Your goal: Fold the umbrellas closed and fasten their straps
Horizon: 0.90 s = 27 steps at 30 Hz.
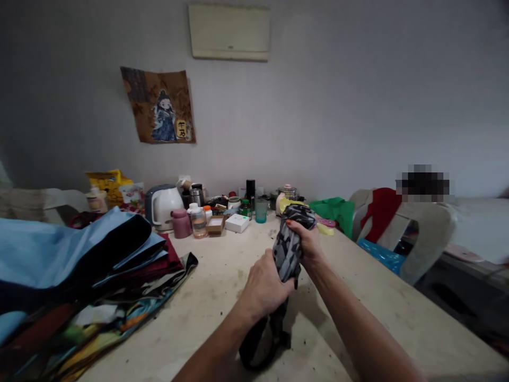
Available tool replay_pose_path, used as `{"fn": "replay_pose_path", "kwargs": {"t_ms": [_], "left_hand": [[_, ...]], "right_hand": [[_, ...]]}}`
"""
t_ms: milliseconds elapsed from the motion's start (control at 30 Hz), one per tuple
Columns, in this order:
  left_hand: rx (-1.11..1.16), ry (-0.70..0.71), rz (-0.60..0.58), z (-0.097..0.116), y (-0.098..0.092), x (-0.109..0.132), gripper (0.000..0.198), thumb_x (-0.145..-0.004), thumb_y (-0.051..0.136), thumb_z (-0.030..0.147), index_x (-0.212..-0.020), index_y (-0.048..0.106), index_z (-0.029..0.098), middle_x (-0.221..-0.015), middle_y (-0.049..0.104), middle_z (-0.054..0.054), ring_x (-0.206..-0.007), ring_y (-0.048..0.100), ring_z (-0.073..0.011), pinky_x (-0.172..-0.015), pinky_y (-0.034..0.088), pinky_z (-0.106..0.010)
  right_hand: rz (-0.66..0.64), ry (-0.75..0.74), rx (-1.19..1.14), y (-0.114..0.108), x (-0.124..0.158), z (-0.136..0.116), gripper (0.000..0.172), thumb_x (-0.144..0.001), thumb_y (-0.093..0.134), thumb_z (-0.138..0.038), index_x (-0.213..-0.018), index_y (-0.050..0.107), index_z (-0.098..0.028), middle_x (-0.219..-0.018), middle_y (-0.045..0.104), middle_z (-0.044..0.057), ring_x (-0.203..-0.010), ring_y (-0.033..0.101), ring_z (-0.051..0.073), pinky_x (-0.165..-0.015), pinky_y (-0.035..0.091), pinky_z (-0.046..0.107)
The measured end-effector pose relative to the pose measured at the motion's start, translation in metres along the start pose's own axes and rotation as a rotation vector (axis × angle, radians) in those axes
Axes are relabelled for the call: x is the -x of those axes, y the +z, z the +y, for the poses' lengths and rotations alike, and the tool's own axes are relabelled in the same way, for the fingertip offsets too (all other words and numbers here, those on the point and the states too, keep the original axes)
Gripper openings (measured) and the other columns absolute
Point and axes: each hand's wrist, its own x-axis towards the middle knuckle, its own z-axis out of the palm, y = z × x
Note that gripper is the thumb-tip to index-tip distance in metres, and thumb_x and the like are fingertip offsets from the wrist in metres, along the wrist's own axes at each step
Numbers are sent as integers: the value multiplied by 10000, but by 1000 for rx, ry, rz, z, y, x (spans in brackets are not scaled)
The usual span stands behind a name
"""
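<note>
Above the table, both hands grip a bunched-up grey and black camouflage fabric bundle (287,249). My left hand (264,284) is wrapped round its lower left side. Higher up, on the right side, my right hand (308,241) presses its fingers into the cloth. From the lower end a black strap (254,345) hangs in a loop to the tabletop. Whether the bundle is a bag or something else made of fabric, I cannot tell.
Folded fabrics (79,249), light blue on top, cover the table's left side. Along the back stand a white kettle (167,207), a pink jar (181,223), a small white box (237,223) and a teal cup (261,211). Chairs (429,239) stand right of the table (214,297).
</note>
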Motion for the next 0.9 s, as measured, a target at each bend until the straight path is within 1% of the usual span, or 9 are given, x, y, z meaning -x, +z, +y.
{"fn": "replay_pose_path", "kwargs": {"t_ms": [133, 200, 333, 433, 500, 567, 733, 800, 900], "left_hand": [[422, -235, -629, -2, -4, -9, 505, -466, 759, 274, -935, 617, 154, -793, 633, -47, -673, 578, -192, -609, 460, -283], [537, -313, -729, -5, -1, -12, 427, -476, 725, 307, -857, 622, 143, -668, 595, -17, -520, 511, -143, -502, 425, -263], [238, -235, -370, -11, 12, -10, 241, -516, 691, 174, -742, 606, 165, -600, 559, 0, -500, 484, -137, -497, 373, -247], [151, -68, 12, -17, 20, -7, 360, -514, 696, 49, -826, 592, 194, -666, 579, -22, -757, 610, -240, -690, 418, -281], [148, -18, 133, -18, 21, -7, 482, -522, 732, 51, -956, 582, 198, -710, 587, -35, -907, 620, -297, -810, 414, -321], [125, -45, 42, -17, 18, -7, 539, -527, 775, 103, -1026, 586, 179, -764, 615, -52, -886, 624, -293, -808, 429, -340], [429, -342, -692, -16, 12, -12, 310, -529, 784, 255, -754, 608, 137, -638, 604, -26, -482, 521, -136, -473, 404, -262], [415, -302, -661, -17, 15, -13, 221, -550, 745, 241, -660, 575, 152, -543, 536, 11, -416, 445, -103, -411, 329, -234], [183, -132, -369, -20, 21, -12, 119, -591, 678, 145, -651, 578, 169, -561, 540, 4, -486, 484, -129, -478, 353, -244]], "right_hand": [[-26, -21, -149, -7, 1, -14, 351, -500, 767, -288, -778, 579, -185, -676, 595, -25, -551, 529, 115, -542, 476, 262], [-44, -38, -140, -9, 2, -17, 368, -528, 774, -325, -812, 581, -191, -702, 608, -19, -562, 538, 117, -547, 473, 259], [37, -148, 41, -3, 5, -2, 567, -500, 852, -368, -969, 591, -184, -907, 671, 38, -741, 620, 171, -713, 527, 317], [134, -151, 208, 4, 6, 13, 612, -482, 874, -355, -995, 614, -147, -1033, 679, 104, -873, 634, 212, -816, 527, 353], [145, -91, 173, 4, 6, 15, 563, -486, 872, -354, -948, 635, -135, -983, 686, 100, -809, 630, 205, -757, 537, 350], [93, -71, 53, 0, 4, 8, 504, -490, 866, -331, -901, 644, -142, -890, 683, 61, -714, 612, 174, -676, 539, 323], [-55, -62, -180, -20, -2, -18, 409, -522, 825, -349, -828, 643, -148, -750, 643, 11, -587, 556, 112, -543, 494, 242], [-78, -44, -165, -23, -4, -17, 431, -529, 824, -381, -837, 641, -142, -742, 642, 21, -590, 567, 122, -533, 492, 245], [-19, -101, -43, -19, -3, -2, 498, -495, 861, -340, -885, 612, -157, -805, 663, 29, -651, 602, 145, -595, 527, 268]]}}
